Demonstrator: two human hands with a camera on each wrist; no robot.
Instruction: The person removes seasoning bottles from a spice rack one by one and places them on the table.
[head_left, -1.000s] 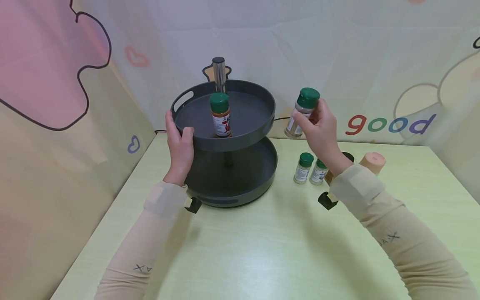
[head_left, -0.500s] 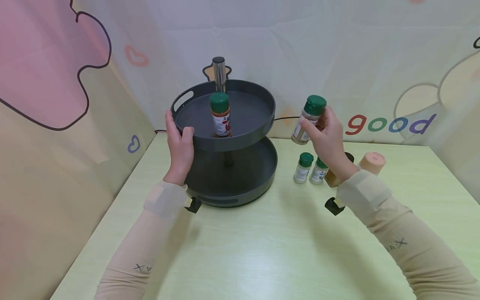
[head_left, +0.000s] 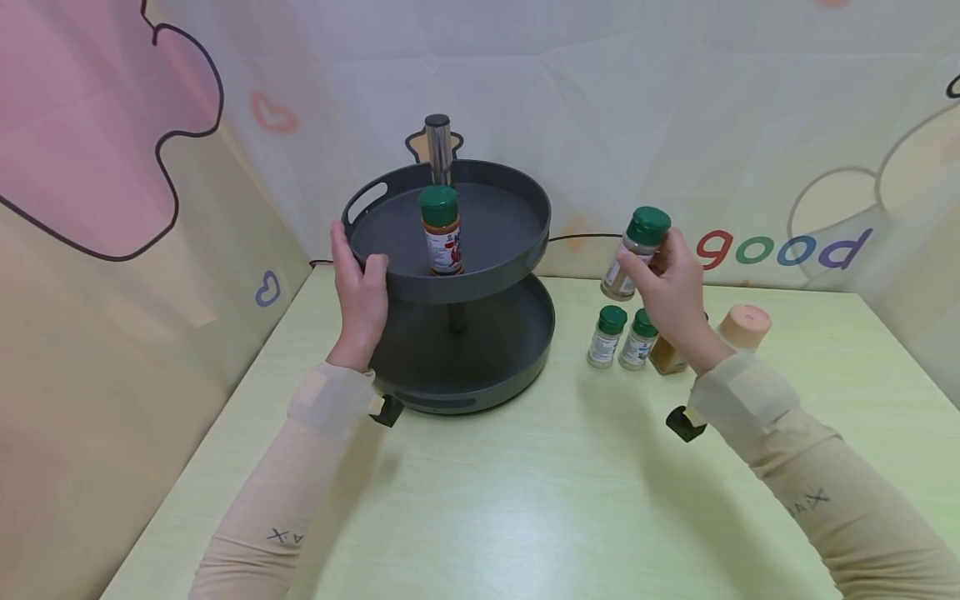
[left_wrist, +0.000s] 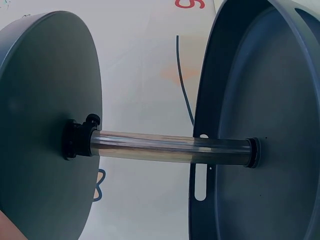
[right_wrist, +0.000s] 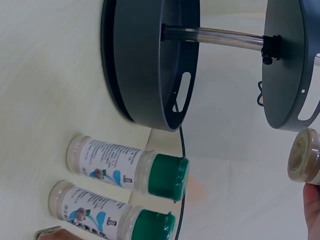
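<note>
In the head view my right hand (head_left: 678,292) pinches a green-capped spice jar (head_left: 633,254) with brownish contents, tilted in the air right of a two-tier dark grey turntable rack. The jar's base (right_wrist: 302,155) shows at the right edge of the right wrist view. My left hand (head_left: 362,308) rests against the outer wall of the upper tray (head_left: 480,287) at its left front, fingers extended and thumb up. A green-capped jar of reddish seasoning (head_left: 442,233) stands on that tray. The lower tray (head_left: 495,396) sits on the table below.
Two green-capped jars (head_left: 604,337) with pale contents stand right of the rack. Beside them are a brown-filled jar (head_left: 666,357), partly behind my right hand, and a container with a peach lid (head_left: 745,325). A dark cable (head_left: 585,236) runs along the back wall.
My right hand has moved right and down with the spice jar, away from the upper tray and closer to the standing jars. My left hand and the rack have stayed in place.
</note>
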